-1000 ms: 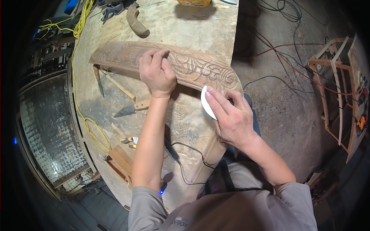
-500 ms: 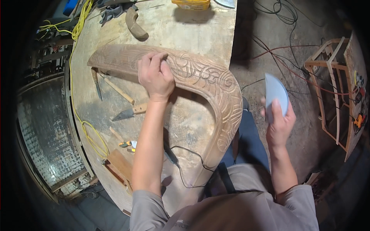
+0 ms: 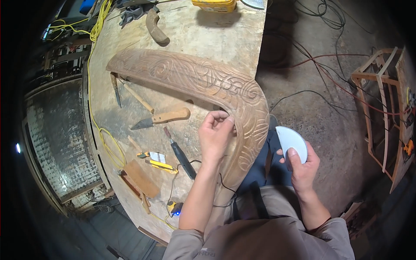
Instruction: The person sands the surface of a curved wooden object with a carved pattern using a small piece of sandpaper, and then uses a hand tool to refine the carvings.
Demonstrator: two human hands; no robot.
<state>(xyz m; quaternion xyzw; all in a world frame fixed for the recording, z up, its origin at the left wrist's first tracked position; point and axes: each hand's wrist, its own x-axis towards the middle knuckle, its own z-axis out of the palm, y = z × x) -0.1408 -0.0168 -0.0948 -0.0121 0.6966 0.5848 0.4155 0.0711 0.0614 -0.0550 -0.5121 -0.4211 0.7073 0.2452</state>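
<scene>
A large L-shaped carved wooden piece (image 3: 173, 69) with swirling relief lies across the table and bends down toward me on the right. At the inside of its bend is my left hand (image 3: 215, 135), fingers curled and thumb pressed against the inner edge. Out to the right, beyond the wood, my right hand (image 3: 304, 169) pinches a pale half-round sheet that looks like a folded sanding disc (image 3: 293, 141), thumb on its face. A wooden-handled knife (image 3: 171, 115) and a black pen-shaped corded tool (image 3: 183, 160) lie left of my left hand.
On the table are a yellow utility knife (image 3: 162, 166), a small wooden box-like tool (image 3: 143, 180), a curved wood offcut (image 3: 156, 28) and a yellow tub (image 3: 214, 5). Yellow cord (image 3: 92, 108) runs down the left edge. Cables (image 3: 312, 54) and a slatted wooden frame (image 3: 381, 108) occupy the right-hand floor.
My left hand has moved from the top of the carved piece down and right to its inner bend. My right hand has brought the folded disc left and lower.
</scene>
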